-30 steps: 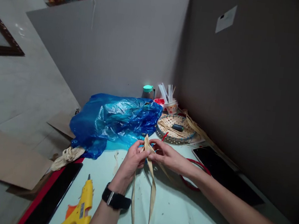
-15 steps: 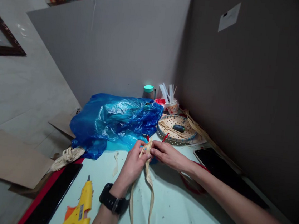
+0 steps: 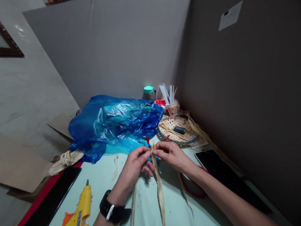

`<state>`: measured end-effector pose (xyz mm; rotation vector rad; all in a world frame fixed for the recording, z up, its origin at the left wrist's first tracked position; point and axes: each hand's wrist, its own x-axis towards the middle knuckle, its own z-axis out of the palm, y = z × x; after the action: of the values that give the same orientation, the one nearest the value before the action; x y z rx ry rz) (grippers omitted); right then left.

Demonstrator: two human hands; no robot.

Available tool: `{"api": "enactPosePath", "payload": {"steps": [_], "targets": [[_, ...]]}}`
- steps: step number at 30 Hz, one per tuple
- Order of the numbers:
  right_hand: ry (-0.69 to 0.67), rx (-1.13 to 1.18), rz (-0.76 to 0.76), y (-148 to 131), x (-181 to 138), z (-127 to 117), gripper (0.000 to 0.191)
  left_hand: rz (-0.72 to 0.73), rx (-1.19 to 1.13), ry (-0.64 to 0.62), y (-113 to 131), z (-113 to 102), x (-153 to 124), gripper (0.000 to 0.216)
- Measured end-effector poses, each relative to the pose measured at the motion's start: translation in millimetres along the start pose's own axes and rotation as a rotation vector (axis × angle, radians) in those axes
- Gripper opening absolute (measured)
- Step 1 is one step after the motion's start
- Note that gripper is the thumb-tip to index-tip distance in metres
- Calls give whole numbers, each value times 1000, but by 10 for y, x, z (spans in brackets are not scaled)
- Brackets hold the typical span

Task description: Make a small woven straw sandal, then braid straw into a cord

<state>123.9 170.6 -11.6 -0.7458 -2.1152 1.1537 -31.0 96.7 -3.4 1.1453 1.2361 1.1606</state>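
Note:
My left hand (image 3: 135,164), with a black watch (image 3: 113,210) on its wrist, pinches the top of a pale dried husk strip (image 3: 160,190) between thumb and forefinger. Its other fingers are loosely curled. From the right, my right hand (image 3: 171,154) closes its fingertips on the same top end, so the two hands nearly touch. The strip's long tail hangs toward me over the table. A narrower strip (image 3: 133,212) runs down beside my left wrist, and another thin strip (image 3: 185,193) trails below my right hand. Fingers partly hide the pinched end.
A yellow glue gun (image 3: 81,210) lies at front left beside a dark flat panel (image 3: 53,200). Behind my hands are a crumpled blue plastic bag (image 3: 117,120), a woven basket (image 3: 161,134), and a lidded jar (image 3: 148,93). A phone (image 3: 205,159) lies right, near the partition.
The hanging husk strip has swung right and turned its broad side up. A thin strip now shows beneath my right hand. My left hand's lower fingers have loosened.

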Motion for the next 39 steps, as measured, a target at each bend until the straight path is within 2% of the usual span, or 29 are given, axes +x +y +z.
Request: {"api": "enactPosePath", "payload": {"steps": [5, 11, 16, 19, 24, 28, 30, 34, 39], "targets": [[-22, 27, 24, -50, -27, 23, 32, 33, 79, 115, -46, 8, 13, 23], [6, 18, 32, -70, -41, 46, 39, 242, 250, 278, -35, 95, -15, 10], [46, 26, 29, -76, -52, 53, 34, 272, 340, 355, 5, 116, -26, 14], [96, 66, 32, -83, -64, 83, 30, 301, 406, 350, 33, 131, -55, 12], [210, 188, 83, -36, -42, 175, 39, 327, 350, 284, 13, 193, -88, 8], [212, 234, 90, -47, -42, 206, 45, 205, 81, 178, -69, 192, -39, 5], [169, 230, 72, -89, -60, 200, 44, 152, -55, 133, -98, 166, -5, 12], [77, 189, 28, -166, -91, 181, 37, 162, -46, 197, -101, 110, 20, 20], [89, 46, -11, -136, -97, 169, 27, 237, 110, 283, -40, 110, -26, 11]]}}
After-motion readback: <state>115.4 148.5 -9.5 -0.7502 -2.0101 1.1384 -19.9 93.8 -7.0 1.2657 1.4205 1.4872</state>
